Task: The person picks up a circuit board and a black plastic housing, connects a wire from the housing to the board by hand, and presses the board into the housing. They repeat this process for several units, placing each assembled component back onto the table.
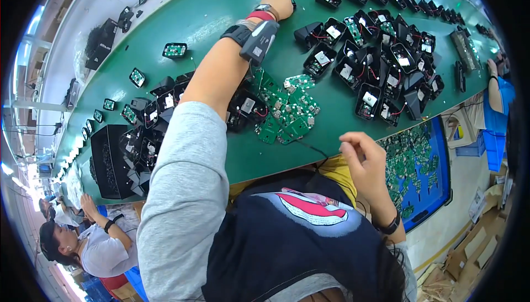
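Casings of black plastic, boxy with sloping walls, are crowding together in a jumbled heap toward the right end of the smooth green surface, pale squarish parts showing inside many of them. Close to the far edge, the left hand is resting beside a small dark casing; its fingers are curling, but the hand itself is hiding the fingertips, so I cannot tell whether it is gripping that piece. The right hand is hanging by the near edge, loosely curled, thumb and fingers standing apart with nothing showing between them.

Between the hands, flat green circuit boards are lying in a loose, overlapping pile, their faces dotted with small metallic parts. Left of that pile, a second heap of black casings is spreading partly under the forearm, thin red wires curling out. Nearer the left end, a rectangular black box is holding small dark bits by the near edge, while single casings fitted with green boards are forming a spaced line along the far edge. Beyond the near edge on the right, a shallow blue tray is holding many more boards.
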### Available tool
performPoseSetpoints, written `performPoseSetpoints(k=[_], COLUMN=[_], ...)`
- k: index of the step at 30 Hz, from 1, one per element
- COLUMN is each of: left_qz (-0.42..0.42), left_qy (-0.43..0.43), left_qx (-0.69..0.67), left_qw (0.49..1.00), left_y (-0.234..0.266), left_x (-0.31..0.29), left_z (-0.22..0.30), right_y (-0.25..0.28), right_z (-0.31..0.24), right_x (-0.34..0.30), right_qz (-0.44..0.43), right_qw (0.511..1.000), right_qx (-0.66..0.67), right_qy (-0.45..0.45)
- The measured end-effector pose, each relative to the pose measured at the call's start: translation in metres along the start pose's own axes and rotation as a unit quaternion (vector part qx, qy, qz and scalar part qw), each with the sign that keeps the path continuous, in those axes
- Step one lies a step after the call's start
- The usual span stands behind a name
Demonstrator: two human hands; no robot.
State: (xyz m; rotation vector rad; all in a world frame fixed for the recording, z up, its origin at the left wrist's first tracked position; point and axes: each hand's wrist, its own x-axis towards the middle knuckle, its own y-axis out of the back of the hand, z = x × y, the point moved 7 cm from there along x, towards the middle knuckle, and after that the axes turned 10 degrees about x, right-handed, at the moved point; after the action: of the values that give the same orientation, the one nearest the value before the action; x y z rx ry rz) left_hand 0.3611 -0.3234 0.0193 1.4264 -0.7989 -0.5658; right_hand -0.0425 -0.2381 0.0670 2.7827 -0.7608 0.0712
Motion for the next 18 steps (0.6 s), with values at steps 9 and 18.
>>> performPoseSetpoints(k=[9,18], left_qz=[0.07,0.198], left_qy=[-0.049,0.007], left_qx=[-0.472,-0.591], left_qw=[0.878,0.782], left_y=[0.106,0.23], left_x=[-0.067,-0.283], left_z=[-0.045,-0.021], right_y=[-0.016,-0.051], right_z=[-0.007,0.012], right_x=[0.041,0.077], right_qz=[-0.034,0.017], right_qw=[0.996,0.954], right_qx=[-0.069,-0.28], right_qy=[0.039,0.108])
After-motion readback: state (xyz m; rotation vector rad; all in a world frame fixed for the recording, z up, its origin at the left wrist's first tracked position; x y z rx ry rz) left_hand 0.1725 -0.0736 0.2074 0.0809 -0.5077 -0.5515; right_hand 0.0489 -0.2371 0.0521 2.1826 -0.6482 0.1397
